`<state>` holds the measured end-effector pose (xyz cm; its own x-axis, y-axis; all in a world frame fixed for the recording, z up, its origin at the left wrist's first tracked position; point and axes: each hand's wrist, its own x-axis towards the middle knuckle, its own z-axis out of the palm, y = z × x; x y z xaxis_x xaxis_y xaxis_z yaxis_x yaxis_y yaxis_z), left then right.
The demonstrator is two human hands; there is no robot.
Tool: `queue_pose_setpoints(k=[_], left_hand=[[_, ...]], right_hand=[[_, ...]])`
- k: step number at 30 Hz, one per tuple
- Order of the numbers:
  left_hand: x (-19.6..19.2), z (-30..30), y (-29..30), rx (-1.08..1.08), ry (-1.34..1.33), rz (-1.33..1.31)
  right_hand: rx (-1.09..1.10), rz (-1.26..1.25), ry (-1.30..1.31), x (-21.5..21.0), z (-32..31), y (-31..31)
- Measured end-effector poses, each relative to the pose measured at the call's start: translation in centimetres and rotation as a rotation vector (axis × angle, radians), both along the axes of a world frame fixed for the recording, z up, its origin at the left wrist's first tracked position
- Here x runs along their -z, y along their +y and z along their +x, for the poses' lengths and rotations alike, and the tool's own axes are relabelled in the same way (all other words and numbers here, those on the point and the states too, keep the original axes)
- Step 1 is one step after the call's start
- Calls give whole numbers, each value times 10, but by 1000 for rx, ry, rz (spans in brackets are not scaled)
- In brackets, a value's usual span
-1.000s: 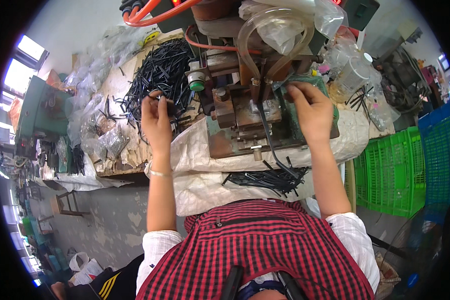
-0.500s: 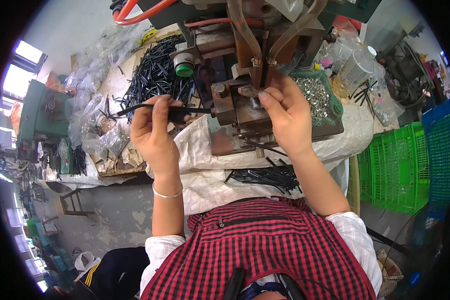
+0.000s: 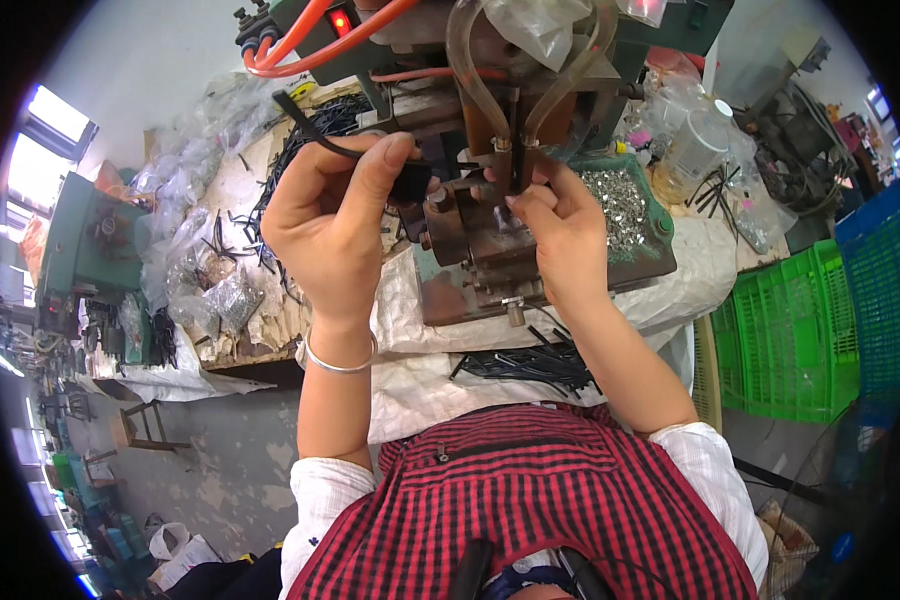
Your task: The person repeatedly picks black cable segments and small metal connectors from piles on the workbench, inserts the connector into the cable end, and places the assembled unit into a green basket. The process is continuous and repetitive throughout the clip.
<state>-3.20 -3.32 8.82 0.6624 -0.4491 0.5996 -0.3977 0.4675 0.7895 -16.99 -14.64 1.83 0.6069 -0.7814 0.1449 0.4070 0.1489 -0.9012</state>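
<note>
My left hand (image 3: 332,225) is closed on a black strip (image 3: 298,116), pinched between thumb and fingers. One end of the strip sticks up to the left; its other end points to the machine's metal block (image 3: 460,238). My right hand (image 3: 573,240) is closed at the right side of the upright tooling (image 3: 503,165), thumb and fingertips pressed together low beside it. What lies between those fingertips is too small and partly hidden. Two clear tubes (image 3: 458,45) run down into the tooling.
A green tray (image 3: 655,255) of small shiny metal pieces (image 3: 615,205) sits right of the machine. Loose black strips (image 3: 525,364) lie on the white sheet in front, and more are piled behind my left hand. Green crates (image 3: 790,335) stand at the right; orange hoses (image 3: 315,55) hang above.
My left hand has moved up and right, bringing the strip closer to the tooling and tilting its free end upward. My right hand has shifted slightly at the tooling. The view has shifted slightly.
</note>
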Motion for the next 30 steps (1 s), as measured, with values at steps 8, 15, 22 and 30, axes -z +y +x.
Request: queue_pose_setpoints(k=[8, 15, 22, 30], left_hand=[[48, -32, 17, -49, -930, 53], [84, -39, -16, -130, -1088, -120], [96, -54, -9, -130, -916, -209], [111, -56, -20, -84, -986, -251]], right_hand=[[239, -980, 502, -6, -56, -19], [684, -1123, 1103, 90, -120, -57], [552, -1038, 1134, 111, -105, -102], [704, -1138, 740, 109, -128, -84]])
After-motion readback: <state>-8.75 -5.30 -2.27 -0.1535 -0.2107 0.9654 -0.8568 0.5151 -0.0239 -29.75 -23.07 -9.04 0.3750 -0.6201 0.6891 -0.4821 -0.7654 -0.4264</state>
